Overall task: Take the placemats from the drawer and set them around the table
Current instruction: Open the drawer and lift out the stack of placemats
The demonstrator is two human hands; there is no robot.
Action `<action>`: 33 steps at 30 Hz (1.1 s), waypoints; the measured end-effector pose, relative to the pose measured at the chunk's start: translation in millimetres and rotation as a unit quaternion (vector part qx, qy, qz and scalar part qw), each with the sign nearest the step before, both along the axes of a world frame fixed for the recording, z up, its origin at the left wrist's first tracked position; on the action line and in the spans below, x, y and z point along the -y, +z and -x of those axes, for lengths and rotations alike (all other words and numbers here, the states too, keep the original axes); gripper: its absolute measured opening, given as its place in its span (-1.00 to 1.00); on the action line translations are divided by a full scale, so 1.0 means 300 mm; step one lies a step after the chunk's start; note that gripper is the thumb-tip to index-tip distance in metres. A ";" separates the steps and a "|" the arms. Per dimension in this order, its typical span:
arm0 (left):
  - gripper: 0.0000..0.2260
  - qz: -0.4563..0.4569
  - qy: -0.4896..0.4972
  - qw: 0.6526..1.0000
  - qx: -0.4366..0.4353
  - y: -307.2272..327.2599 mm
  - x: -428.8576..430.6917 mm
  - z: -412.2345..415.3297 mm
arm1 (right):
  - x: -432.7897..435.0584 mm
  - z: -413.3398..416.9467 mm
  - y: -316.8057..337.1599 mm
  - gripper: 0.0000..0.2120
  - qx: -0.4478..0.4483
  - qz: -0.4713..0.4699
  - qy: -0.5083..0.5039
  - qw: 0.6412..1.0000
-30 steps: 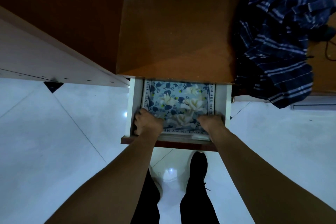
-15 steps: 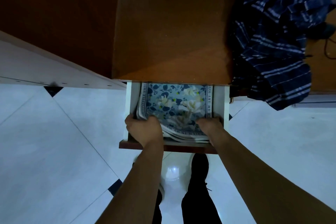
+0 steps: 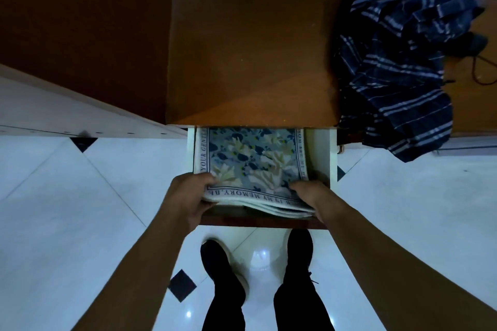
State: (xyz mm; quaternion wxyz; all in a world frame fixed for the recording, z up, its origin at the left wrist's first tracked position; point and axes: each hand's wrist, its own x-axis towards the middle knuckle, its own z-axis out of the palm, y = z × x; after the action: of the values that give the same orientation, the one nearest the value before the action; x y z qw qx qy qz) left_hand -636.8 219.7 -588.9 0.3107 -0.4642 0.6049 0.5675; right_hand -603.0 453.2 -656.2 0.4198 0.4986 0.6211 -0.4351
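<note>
1. On my left I see a pale cabinet side [image 3: 67, 113] above the white tiled floor [image 3: 80, 209].
2. My left hand [image 3: 188, 199] is closed on the near left corner of the placemats [image 3: 250, 161], thumb on top.
3. The stack of floral placemats sits in the open drawer [image 3: 320, 153], its near edge lifted over the drawer front.
4. My right hand [image 3: 309, 193] grips the near right corner.
5. A striped dark cloth [image 3: 403, 56] lies on the wooden top [image 3: 250, 56], far right.
</note>
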 end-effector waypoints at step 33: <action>-0.82 0.210 -0.311 0.917 -0.134 0.008 0.123 -0.146 | 0.029 -0.181 0.146 -0.74 -0.179 -0.072 0.000 0.981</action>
State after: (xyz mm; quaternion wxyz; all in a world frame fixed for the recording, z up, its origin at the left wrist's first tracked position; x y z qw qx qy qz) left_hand -593.0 182.9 -586.6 0.2830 -0.2273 0.8600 0.3587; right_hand -548.7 444.4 -612.5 0.2650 0.4417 0.7161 -0.4711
